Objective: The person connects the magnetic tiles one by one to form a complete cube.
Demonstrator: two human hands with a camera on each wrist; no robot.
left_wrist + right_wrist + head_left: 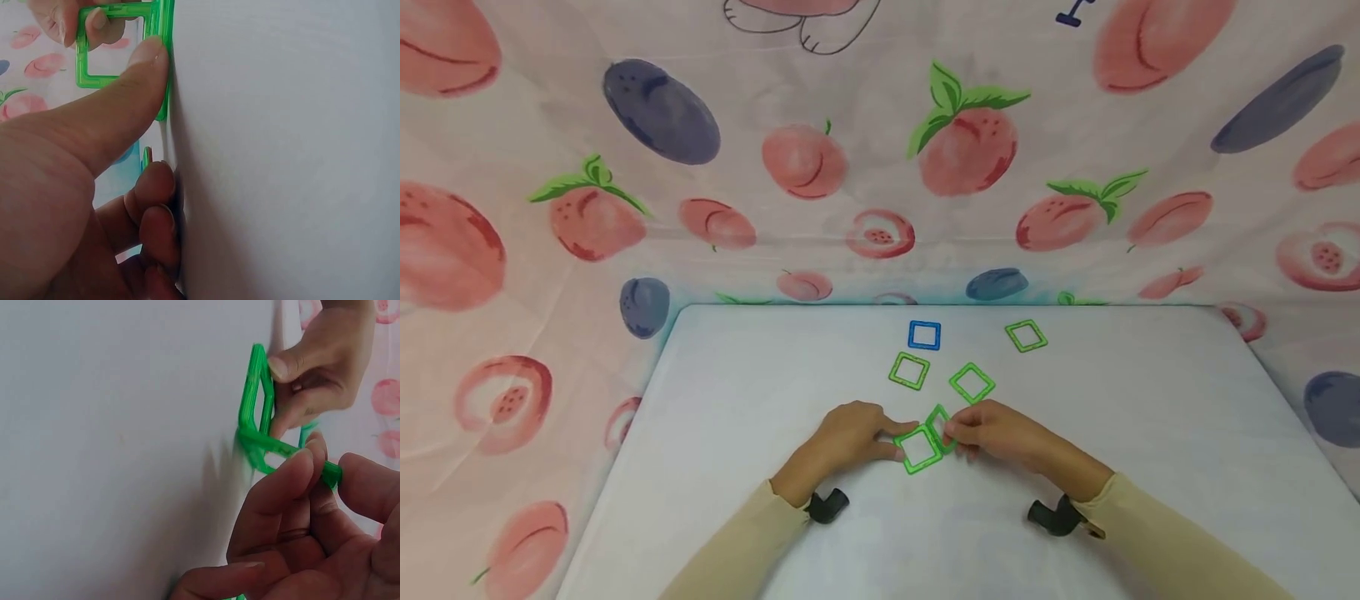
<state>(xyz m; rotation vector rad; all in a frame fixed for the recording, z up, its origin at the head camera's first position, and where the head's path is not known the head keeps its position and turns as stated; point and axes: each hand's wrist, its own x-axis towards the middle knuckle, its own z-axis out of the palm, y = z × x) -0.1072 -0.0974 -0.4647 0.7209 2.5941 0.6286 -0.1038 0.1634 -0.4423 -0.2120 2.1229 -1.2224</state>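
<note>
In the head view, a flat green square magnetic tile [926,465] lies on the white table, its middle an open frame. My left hand [855,437] grips it at its left corner between thumb and forefinger. A second green square tile [933,412] stands tilted up along the flat one's right edge. My right hand [1000,433] pinches this raised tile by its outer side. From the right wrist, the two tiles meet at an angle, the raised tile [275,445] between right thumb and fingers. The left wrist view has the left thumb [134,84] pressed on the flat tile's edge.
Beyond the hands lie a blue square tile [924,347] and three green ones: one at left [895,367], one nearer the right hand [961,372], one farther right [1026,348]. Fruit-print cloth [820,233] hangs behind the table [760,358]. Both wrists carry black camera mounts.
</note>
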